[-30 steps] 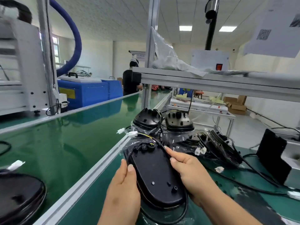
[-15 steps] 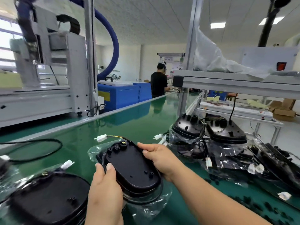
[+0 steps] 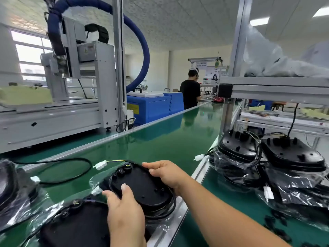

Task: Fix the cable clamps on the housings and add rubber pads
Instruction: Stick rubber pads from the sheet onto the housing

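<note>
Black plastic housing, back face up, held low over the near edge of the green belt, with its clear bag crumpled under it. Left hand grips the near rim, thumb laid on the top face. Right hand grips the far right rim, fingers curled over the edge. Both hands are on the same part; neither is free.

Cable loops round the housing rim and ends in a white plug on the belt just beyond. Cannot tell whether a clamp pins that cable; the area near the round fitting at the far end is too small to read. No rubber pad made out on the face.

Second housing lies just beside it, nearer the camera, on its own bag. Stack of housings in bags sits on the bench to the right. Small black pieces are scattered there, possibly pads, not certain.

Judgement: mid-batch. This unit looks about to be put down on the belt; the stack at right is likely the work left.
</note>
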The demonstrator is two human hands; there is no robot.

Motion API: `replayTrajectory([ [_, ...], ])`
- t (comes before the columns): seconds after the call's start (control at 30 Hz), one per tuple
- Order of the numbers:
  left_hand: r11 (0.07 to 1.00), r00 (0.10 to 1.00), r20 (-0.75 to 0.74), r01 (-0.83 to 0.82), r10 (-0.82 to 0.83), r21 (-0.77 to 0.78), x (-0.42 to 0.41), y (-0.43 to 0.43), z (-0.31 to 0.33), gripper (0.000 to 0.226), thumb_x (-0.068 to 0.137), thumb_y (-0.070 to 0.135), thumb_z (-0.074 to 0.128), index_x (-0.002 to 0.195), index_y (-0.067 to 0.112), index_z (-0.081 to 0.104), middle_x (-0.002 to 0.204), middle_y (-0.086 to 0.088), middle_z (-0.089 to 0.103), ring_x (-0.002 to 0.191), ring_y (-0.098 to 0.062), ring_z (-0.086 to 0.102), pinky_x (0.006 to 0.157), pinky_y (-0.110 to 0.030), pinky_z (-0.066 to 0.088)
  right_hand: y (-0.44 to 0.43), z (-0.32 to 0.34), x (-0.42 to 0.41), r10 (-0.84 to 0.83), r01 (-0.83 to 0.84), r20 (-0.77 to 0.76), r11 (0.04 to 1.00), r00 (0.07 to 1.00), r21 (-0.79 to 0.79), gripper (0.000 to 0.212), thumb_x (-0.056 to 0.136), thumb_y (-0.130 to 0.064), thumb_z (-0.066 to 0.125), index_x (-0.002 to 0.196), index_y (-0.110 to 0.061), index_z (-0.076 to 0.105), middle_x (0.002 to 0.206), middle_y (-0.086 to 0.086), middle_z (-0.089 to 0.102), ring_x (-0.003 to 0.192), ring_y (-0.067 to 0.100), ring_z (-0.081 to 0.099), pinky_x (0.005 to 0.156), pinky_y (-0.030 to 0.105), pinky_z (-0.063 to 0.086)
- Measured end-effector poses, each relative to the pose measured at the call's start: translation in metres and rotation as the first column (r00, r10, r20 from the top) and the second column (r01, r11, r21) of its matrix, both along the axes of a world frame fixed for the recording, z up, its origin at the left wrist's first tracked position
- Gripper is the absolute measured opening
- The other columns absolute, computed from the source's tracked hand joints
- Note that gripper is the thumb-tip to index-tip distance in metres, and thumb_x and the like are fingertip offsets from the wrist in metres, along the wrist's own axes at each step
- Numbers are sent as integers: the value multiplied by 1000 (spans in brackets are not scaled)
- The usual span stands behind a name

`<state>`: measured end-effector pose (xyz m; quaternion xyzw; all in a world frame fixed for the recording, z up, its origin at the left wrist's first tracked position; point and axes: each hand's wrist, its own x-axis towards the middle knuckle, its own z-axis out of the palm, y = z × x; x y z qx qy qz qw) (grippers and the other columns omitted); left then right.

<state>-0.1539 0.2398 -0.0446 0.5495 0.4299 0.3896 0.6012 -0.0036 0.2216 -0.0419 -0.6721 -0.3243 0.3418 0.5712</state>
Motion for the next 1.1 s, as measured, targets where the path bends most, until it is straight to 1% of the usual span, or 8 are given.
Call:
replayTrajectory([
  [0.27,998,986,-166,34,-24,57,19,14,-11,66,100,28,37,148,-3,5,158,-14,3,145,-27,11,116,-37,13,15,-14,15,-16,17,28,999,999,-41,36,95,3,47,125,-9,63,101,3,69,69,1,67,65,16,53],
  [0.5,946,972,-208,-35,107,324,23,-1,-15,69,97,19,43,147,-7,3,155,-24,-15,145,-30,-8,114,-30,-3,25,-24,15,-48,50,42,997,998,-67,36,95,4,48,125,-7,62,104,6,68,73,6,64,67,14,52],
  [0.63,865,927,-355,81,117,496,24,-9,-21,71,97,30,41,148,-3,5,153,-24,-21,142,-34,-21,112,-30,-17,29,-25,13,-35,42,77,996,996,-84,38,94,7,46,128,-3,59,112,7,65,89,13,62,69,11,50],
  [0.73,703,869,-446,179,215,688,21,-18,-18,71,98,46,25,134,-13,41,146,-39,18,137,-54,16,111,-57,17,30,-24,8,-46,57,110,994,993,-95,38,93,7,46,128,-3,59,109,3,65,91,8,61,65,7,47],
  [0.8,614,808,-531,289,255,735,19,-24,-19,88,97,50,2,112,-13,62,128,-39,48,119,-55,45,100,-60,33,32,-24,7,-61,77,139,990,988,-117,38,92,6,47,126,-3,61,108,0,65,84,4,61,61,5,45],
  [0.93,587,708,-685,486,169,647,14,-26,-29,97,91,62,6,94,-10,71,113,-33,61,107,-49,59,115,-38,-2,33,-23,8,-46,73,183,987,982,-140,35,93,-1,51,126,-6,61,125,4,64,101,5,59,78,6,44],
  [1.03,600,654,-746,549,125,582,14,-24,-31,101,94,55,-5,87,-9,73,103,-32,66,98,-48,64,99,-48,20,19,-17,7,-173,178,199,984,964,-9,36,94,-18,60,129,-9,59,132,2,60,116,5,53,98,15,37],
  [1.1,607,645,-755,554,119,570,13,-25,-31,101,95,53,-7,89,-8,73,103,-30,67,99,-46,64,93,-50,27,-2,-9,14,-353,345,156,935,922,77,32,92,-26,62,116,-5,67,122,8,66,115,15,59,100,27,43],
])
